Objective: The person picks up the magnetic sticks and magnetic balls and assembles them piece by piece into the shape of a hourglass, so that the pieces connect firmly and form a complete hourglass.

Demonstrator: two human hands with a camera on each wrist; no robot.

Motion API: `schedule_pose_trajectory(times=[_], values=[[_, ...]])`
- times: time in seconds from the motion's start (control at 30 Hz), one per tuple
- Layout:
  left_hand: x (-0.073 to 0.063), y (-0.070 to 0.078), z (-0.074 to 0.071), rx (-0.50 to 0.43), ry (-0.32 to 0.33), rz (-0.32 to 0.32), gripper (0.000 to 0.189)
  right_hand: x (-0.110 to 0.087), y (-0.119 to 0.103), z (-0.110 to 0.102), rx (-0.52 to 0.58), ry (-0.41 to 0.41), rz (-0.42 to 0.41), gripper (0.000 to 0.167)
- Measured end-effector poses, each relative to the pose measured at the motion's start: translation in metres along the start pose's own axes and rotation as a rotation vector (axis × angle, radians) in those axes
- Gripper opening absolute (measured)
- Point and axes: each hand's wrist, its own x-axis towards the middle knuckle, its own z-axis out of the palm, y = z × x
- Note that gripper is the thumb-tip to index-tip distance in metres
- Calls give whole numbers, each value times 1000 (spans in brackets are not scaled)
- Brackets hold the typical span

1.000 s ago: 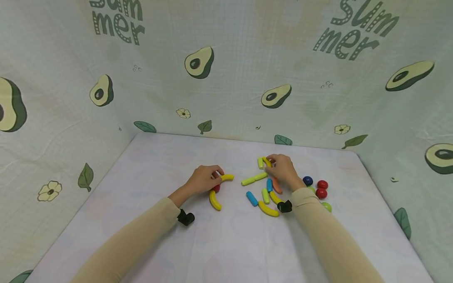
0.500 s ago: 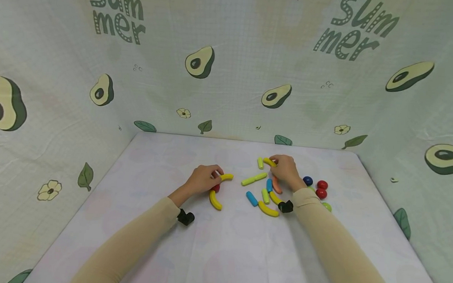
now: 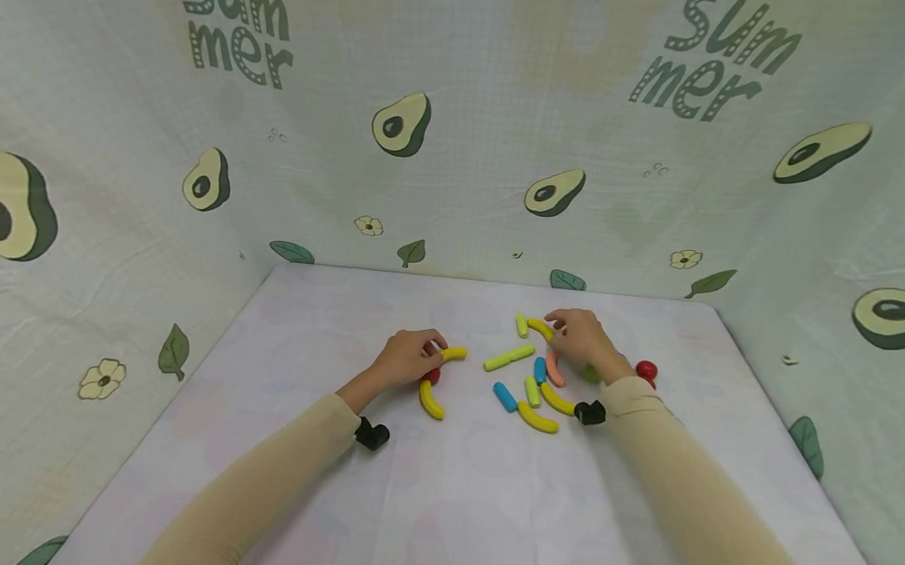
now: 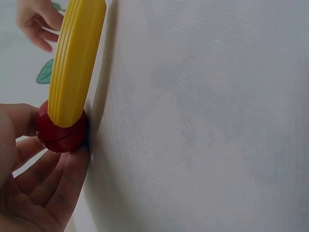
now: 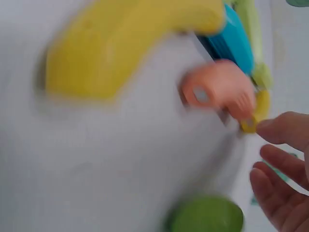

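My left hand (image 3: 408, 354) pinches a red ball (image 4: 63, 137) between thumb and fingers, low at the tabletop. Two yellow curved sticks meet that ball: one (image 3: 453, 353) points right, the other (image 3: 431, 401) runs toward the front. My right hand (image 3: 581, 335) hovers with fingers parted and nothing between them. Just left of its fingertips lies another yellow curved stick (image 3: 541, 328), beside a short lime stick (image 3: 522, 325). Under the right hand is an orange curved stick (image 5: 222, 87), and a green ball (image 5: 207, 215) lies close by.
Lime sticks joined end to end (image 3: 510, 357), blue sticks (image 3: 505, 397) and more yellow curved sticks (image 3: 537, 418) lie at centre right. Red balls (image 3: 646, 370) are partly hidden behind the right forearm. Printed cloth walls (image 3: 457, 150) enclose the table (image 3: 430, 498).
My right hand drew the far yellow curved stick slightly right, then let go and moved right with its fingers spreading. The left hand stayed in place on the red ball.
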Motion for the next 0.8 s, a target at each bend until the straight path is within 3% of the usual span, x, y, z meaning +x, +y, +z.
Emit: schedule_pose_trajectory(times=[0.17, 0.27, 0.5, 0.63, 0.8], values=[[1, 0, 1, -4, 1, -1, 20, -17, 19, -35, -116, -95, -76, 41], [0, 0, 0, -10, 1, -10, 20, -28, 33, -52, -136, -165, -75, 40], [-2, 0, -1, -12, 4, -21, 20, -41, 57, -70, -144, -291, -67, 35], [-2, -1, -1, -12, 7, -14, 20, -41, 62, -69, -162, -296, -83, 30], [-1, 0, 0, -6, 8, -7, 20, -41, 56, -66, -155, -229, -94, 31]])
